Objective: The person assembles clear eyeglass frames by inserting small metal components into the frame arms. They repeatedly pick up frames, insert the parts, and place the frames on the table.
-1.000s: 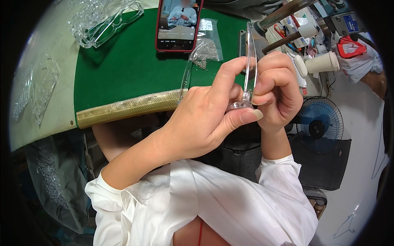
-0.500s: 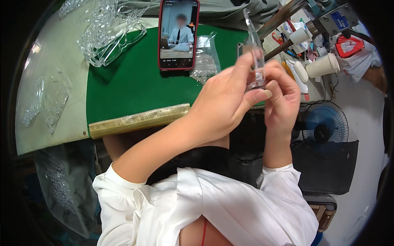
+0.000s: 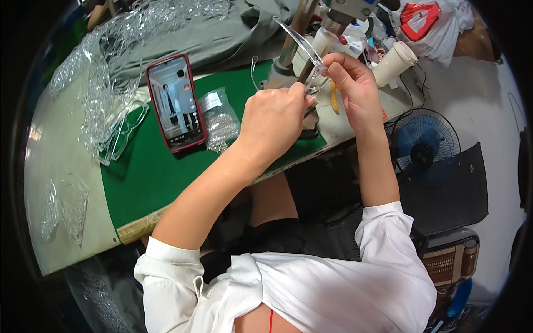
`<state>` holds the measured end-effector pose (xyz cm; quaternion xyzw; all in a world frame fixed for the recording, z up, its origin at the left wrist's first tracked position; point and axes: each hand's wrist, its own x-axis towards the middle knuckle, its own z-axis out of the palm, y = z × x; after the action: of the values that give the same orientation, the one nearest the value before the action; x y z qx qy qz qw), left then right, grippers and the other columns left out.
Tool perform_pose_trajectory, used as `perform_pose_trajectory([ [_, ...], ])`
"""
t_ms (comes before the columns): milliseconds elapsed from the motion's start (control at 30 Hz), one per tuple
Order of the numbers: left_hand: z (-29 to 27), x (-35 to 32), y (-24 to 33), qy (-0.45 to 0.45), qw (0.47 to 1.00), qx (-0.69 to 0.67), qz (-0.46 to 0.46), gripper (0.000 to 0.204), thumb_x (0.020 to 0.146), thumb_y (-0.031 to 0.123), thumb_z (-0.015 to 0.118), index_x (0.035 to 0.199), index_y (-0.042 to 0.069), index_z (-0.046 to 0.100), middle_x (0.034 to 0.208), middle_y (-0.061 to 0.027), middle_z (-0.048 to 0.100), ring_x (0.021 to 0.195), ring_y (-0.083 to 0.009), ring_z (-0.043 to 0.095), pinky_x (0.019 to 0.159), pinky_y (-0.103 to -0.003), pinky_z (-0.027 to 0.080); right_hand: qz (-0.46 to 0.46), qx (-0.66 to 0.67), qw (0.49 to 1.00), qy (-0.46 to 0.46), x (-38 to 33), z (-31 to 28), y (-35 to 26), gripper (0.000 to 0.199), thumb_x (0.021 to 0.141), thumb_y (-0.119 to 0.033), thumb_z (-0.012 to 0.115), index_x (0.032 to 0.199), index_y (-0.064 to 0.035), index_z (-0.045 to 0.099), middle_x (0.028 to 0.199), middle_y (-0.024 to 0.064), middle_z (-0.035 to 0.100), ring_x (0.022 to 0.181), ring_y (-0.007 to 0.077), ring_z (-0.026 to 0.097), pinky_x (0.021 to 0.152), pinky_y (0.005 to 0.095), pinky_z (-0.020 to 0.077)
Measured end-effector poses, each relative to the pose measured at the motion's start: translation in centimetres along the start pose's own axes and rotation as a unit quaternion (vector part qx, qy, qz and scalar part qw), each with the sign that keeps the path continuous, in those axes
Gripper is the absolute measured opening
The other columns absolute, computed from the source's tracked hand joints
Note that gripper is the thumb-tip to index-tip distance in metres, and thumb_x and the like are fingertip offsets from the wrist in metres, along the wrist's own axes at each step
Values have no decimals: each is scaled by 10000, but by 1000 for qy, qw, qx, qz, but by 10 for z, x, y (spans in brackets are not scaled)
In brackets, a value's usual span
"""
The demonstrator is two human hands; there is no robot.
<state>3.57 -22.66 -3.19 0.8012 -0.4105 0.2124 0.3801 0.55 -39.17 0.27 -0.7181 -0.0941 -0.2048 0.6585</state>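
Both my hands hold a clear plastic eyeglass frame (image 3: 300, 42) in front of the metal column of a bench machine (image 3: 292, 44). One of its temple arms sticks up and to the left. My left hand (image 3: 275, 115) is closed around the frame's lower part, which it mostly hides. My right hand (image 3: 355, 86) pinches the frame near the hinge between thumb and fingers. A small plastic bag of tiny metal parts (image 3: 221, 126) lies left of my left hand, beside a phone (image 3: 176, 105) in a red case playing a video.
Clear eyeglass frames (image 3: 102, 119) are heaped at the left on the green mat (image 3: 130, 183) and grey cloth (image 3: 222, 41). More clear pieces (image 3: 73, 208) lie at the left edge. Right of my hands are yellow-handled pliers (image 3: 335, 99), a white cup (image 3: 395, 62) and a fan (image 3: 425, 147).
My hands have moved up toward the machine with the eyeglass frame, and its temple arm now leans further left. My left hand has turned knuckles-up. The view has rotated.
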Motion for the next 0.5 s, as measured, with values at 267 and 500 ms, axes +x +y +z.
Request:
perform_pose_trajectory([
  [267, 18, 31, 3, 24, 999, 34, 2, 300, 892, 243, 579, 693, 27, 518, 554, -156, 566, 512, -349, 578, 471, -431, 448, -32, 12, 998, 55, 23, -23, 10, 165, 871, -162, 662, 953, -22, 634, 875, -7, 619, 849, 102, 570, 810, 248, 430],
  [500, 31, 41, 0, 38, 999, 28, -2, 301, 888, 235, 586, 683, 24, 526, 557, -158, 575, 526, -349, 591, 472, -433, 459, -144, -57, 973, 169, 42, -38, 4, 225, 900, -233, 615, 1014, -41, 631, 909, -15, 602, 861, 84, 542, 815, 241, 415],
])
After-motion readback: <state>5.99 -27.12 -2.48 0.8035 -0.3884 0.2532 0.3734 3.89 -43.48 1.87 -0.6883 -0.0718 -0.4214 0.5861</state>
